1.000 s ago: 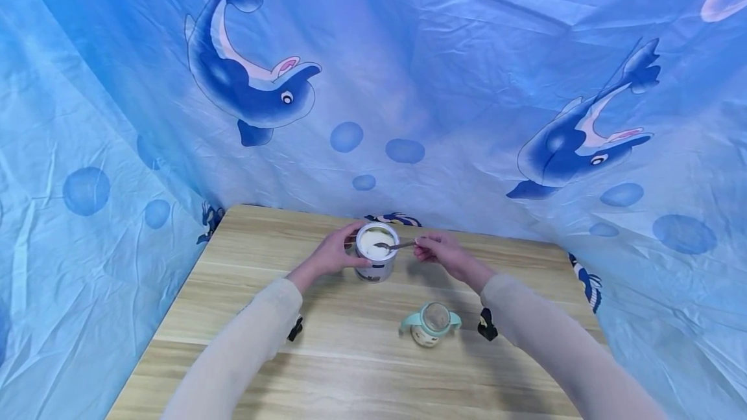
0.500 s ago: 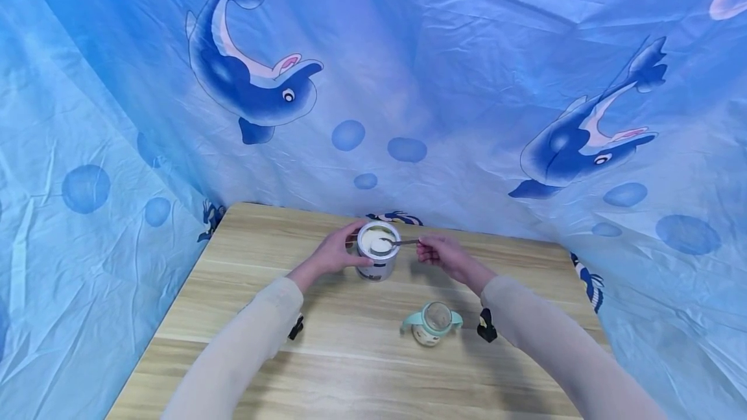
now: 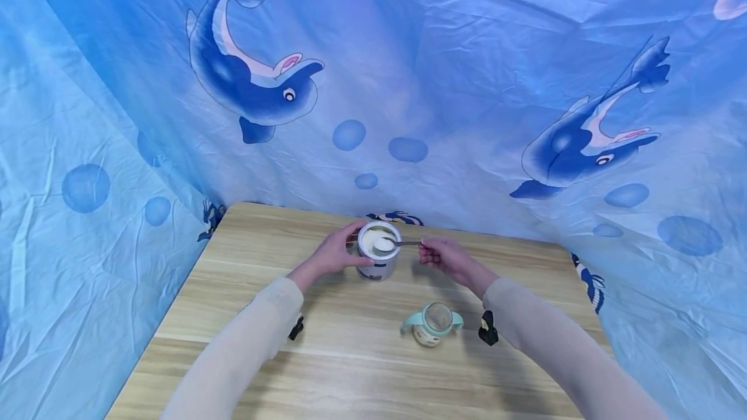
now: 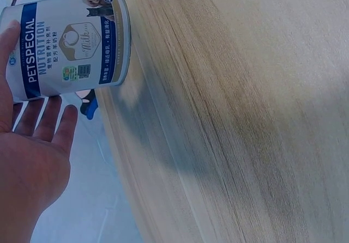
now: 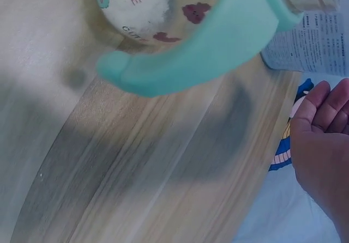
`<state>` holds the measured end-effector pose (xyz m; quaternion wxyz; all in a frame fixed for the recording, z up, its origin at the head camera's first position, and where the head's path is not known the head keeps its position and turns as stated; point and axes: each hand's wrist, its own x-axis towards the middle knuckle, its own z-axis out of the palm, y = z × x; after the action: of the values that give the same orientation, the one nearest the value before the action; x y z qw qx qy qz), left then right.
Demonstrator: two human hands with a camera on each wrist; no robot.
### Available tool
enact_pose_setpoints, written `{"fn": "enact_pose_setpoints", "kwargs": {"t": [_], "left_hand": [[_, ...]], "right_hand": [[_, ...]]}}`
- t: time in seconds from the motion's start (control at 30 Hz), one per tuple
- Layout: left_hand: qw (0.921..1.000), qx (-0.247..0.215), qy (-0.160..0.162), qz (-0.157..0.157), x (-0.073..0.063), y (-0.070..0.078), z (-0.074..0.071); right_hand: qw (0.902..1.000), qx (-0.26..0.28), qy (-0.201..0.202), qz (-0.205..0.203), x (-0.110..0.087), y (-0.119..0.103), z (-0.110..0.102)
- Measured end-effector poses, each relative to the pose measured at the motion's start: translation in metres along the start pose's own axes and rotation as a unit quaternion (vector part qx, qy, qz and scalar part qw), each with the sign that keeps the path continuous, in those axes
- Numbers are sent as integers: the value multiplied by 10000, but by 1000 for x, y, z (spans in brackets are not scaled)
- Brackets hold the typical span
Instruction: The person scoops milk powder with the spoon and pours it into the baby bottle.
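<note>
My left hand point(image 3: 337, 251) grips a milk powder can point(image 3: 376, 272) near the table's far edge, thumb in front and fingers round the far side. The can is upright, without a lid, and holds pale powder. In the left wrist view the can's point(image 4: 71, 41) blue and white label reads "PETSPECIAL NUTRITION". My right hand point(image 3: 446, 256) pinches the handle of a metal spoon point(image 3: 408, 243). The spoon's bowl, heaped with white powder, is over the can's mouth. A baby bottle point(image 3: 426, 337) with two teal handles stands nearer me; the right wrist view shows white powder inside.
The wood-grain table point(image 3: 327, 374) meets a blue dolphin-print cloth point(image 3: 455, 199) along its far edge. Small black devices point(image 3: 487, 328) sit at both wrists. In the right wrist view, the bottle's teal handle point(image 5: 185, 71) looms close to the camera.
The spoon has dipped into the powder and come up heaped, and my right hand has shifted slightly right. My left hand and the can have stayed put.
</note>
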<state>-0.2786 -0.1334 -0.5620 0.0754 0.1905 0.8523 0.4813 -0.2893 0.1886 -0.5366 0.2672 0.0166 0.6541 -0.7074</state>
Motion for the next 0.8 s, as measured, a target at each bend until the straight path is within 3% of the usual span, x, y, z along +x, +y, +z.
{"fn": "enact_pose_setpoints", "kwargs": {"t": [0.8], "left_hand": [[10000, -30, 36, 28, -1, -3, 0]], "right_hand": [[9997, 245, -29, -58, 1, 9, 9]]}}
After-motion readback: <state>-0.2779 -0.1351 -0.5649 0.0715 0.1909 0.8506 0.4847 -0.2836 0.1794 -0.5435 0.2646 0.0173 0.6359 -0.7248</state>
